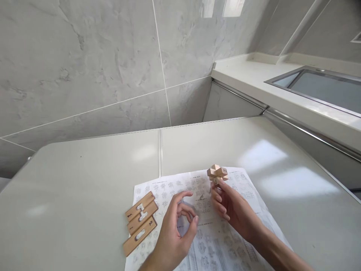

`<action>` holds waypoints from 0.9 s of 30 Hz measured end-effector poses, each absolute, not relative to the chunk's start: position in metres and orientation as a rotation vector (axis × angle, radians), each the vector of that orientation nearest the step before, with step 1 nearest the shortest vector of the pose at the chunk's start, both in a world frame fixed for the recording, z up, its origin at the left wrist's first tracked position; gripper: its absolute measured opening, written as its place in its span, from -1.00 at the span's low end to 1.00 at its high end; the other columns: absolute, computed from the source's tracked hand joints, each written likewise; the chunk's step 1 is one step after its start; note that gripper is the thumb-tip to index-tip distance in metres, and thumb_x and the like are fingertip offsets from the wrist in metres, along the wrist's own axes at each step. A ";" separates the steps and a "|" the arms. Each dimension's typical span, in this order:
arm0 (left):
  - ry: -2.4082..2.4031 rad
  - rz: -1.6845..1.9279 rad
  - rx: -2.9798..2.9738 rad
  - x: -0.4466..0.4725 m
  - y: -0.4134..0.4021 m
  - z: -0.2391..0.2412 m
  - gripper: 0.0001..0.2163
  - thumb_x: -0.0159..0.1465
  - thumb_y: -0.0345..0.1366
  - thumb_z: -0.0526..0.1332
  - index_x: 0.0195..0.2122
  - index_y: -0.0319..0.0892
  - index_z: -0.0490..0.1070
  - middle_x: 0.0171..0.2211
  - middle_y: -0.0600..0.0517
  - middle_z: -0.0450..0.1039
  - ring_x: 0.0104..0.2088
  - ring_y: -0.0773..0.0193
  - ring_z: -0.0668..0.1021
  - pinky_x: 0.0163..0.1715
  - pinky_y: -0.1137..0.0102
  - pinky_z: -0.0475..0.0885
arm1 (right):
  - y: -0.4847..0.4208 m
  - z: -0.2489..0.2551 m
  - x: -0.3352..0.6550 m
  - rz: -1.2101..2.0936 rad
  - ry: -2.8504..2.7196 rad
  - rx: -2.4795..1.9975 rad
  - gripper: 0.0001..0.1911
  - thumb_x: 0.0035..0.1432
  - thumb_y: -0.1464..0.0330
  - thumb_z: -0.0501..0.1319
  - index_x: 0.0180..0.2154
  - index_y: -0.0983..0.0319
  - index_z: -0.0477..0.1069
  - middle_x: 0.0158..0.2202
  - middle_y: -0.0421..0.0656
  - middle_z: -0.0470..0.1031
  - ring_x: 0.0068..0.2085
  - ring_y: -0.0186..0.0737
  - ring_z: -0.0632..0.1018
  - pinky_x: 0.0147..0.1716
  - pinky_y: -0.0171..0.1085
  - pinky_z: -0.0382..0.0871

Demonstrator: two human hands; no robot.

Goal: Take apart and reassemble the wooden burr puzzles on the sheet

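Observation:
My right hand (pixel 229 209) pinches a small wooden burr puzzle (pixel 217 172) by its lower end, above the far edge of a printed sheet (pixel 207 235). Crossed bars make up the puzzle, and dark marks show on some bar ends. Over the middle of the sheet, my left hand (pixel 179 227) is curved with thumb and fingers apart, holding nothing. To its left lie three flat wooden pieces with cut-outs: one at the back (pixel 134 210), one in the middle (pixel 150 210) and one in front (pixel 132 244). They overlap the sheet's left edge and carry dark numbers.
A pale table (pixel 84 180) with a seam across it bears the sheet. Behind it stands a grey marbled tile wall (pixel 98 56). At the right is a white counter (pixel 239 71) with a metal-framed sink (pixel 318 86).

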State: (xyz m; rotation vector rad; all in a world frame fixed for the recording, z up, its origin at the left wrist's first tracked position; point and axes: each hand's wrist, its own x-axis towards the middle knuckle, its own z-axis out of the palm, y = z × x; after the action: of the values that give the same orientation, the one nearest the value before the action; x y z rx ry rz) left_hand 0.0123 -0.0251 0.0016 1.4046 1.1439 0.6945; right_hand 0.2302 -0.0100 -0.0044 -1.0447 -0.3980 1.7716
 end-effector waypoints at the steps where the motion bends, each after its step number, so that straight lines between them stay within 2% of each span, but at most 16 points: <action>1: 1.144 0.694 1.416 0.012 -0.025 0.002 -0.57 0.53 -0.14 0.25 0.37 0.07 0.27 -0.19 0.00 0.59 -0.12 0.09 0.64 0.10 0.11 0.50 | -0.009 -0.005 0.231 1.743 -0.365 -1.036 -0.61 0.30 0.02 0.45 -0.19 0.17 0.45 -0.43 -0.34 0.23 -0.55 -0.40 0.20 -0.64 -0.43 0.17; 9: 1.121 0.711 1.495 0.014 -0.026 0.001 -0.68 0.55 -0.17 0.18 0.29 0.06 0.29 -0.15 0.01 0.52 -0.16 0.15 0.61 0.04 0.17 0.51 | -0.002 -0.014 0.243 1.514 -0.164 -1.029 -0.62 0.34 0.03 0.44 -0.20 0.16 0.42 -0.42 -0.35 0.19 -0.55 -0.44 0.19 -0.67 -0.49 0.21; 15: 1.122 0.695 1.527 0.013 -0.025 -0.004 -0.69 0.56 -0.17 0.18 0.29 0.07 0.27 -0.12 0.00 0.51 -0.17 0.18 0.60 0.02 0.19 0.54 | 0.002 -0.011 0.251 1.445 -0.072 -0.987 -0.62 0.27 0.09 0.50 -0.23 0.21 0.45 -0.44 -0.36 0.21 -0.57 -0.47 0.21 -0.70 -0.49 0.25; 21: 1.115 0.677 1.556 0.010 -0.027 -0.005 -0.70 0.57 -0.18 0.17 0.29 0.11 0.26 -0.08 0.00 0.50 -0.15 0.21 0.59 0.04 0.21 0.55 | 0.003 -0.009 0.252 1.479 -0.012 -0.912 -0.62 0.22 0.12 0.54 -0.25 0.22 0.46 -0.46 -0.37 0.20 -0.57 -0.48 0.22 -0.70 -0.48 0.24; 27: 1.108 0.667 1.614 0.011 -0.026 -0.003 -0.74 0.57 -0.20 0.16 0.25 0.08 0.31 -0.07 -0.01 0.52 -0.18 0.20 0.61 -0.02 0.23 0.59 | -0.007 -0.009 0.237 1.665 -0.282 -1.007 -0.64 0.36 0.10 0.44 -0.29 0.18 0.40 -0.46 -0.35 0.26 -0.55 -0.43 0.24 -0.63 -0.44 0.20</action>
State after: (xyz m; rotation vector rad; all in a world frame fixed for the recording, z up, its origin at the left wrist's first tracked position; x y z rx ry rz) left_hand 0.0115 -0.0257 -0.0030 1.6136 1.1079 0.6672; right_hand 0.2371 -0.0074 -0.0088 -1.0071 -0.2819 1.6654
